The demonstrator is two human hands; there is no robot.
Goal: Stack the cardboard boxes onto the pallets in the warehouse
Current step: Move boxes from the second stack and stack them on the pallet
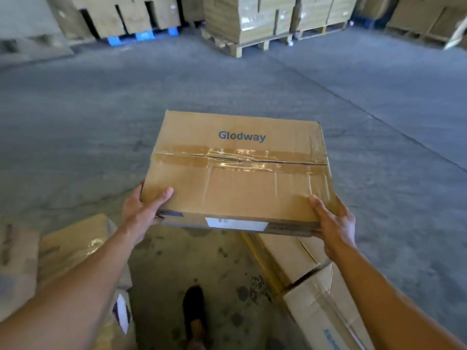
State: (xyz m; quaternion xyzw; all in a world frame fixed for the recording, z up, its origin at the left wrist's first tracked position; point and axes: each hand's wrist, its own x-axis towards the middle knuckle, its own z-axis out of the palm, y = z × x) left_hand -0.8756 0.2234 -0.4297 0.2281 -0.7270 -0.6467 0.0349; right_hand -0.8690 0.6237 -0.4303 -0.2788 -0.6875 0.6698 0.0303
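Observation:
A flat brown cardboard box (237, 170) printed "Glodway", taped across its top, is held in the air above the concrete floor. My left hand (142, 208) grips its near left corner, thumb on top and fingers under. My right hand (333, 223) grips the near right corner the same way. A white label shows on the box's near side. Loaded pallets stand far off: a wooden pallet (237, 48) with wrapped boxes at centre back and a blue pallet (144, 36) with boxes at back left.
More cardboard boxes lie on the floor near me: one (75, 243) at lower left, a long one (308, 286) at lower right. My shoe (193, 311) is between them. Grey concrete floor (126, 109) stretches ahead. Another stacked wooden pallet (321, 29) stands at back right.

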